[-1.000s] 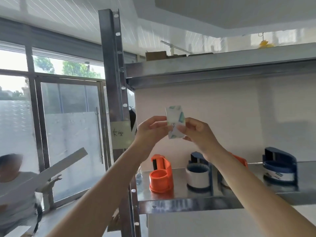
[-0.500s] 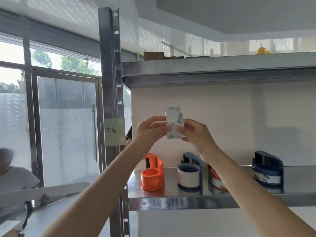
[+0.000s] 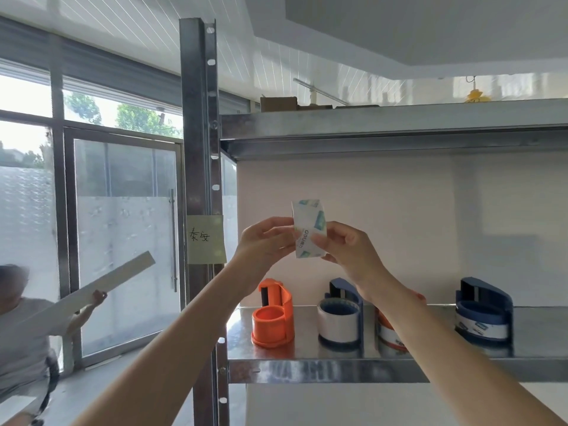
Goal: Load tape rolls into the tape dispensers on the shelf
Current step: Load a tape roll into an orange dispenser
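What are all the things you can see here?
tape roll: one, white with green print, held up in front of the shelf
empty dispenser: one, orange, left end of the shelf
second dispenser: one, blue, holds white tape, right of the empty one
half-hidden dispenser: one, orange, behind the right forearm
far dispenser: one, blue, holds printed tape, furthest right
shelf: one, silver metal, under the dispensers
note: one, yellow, on the shelf post
board: one, pale, held by another person, lower left
left hand: pinches the tape roll
right hand: pinches the tape roll
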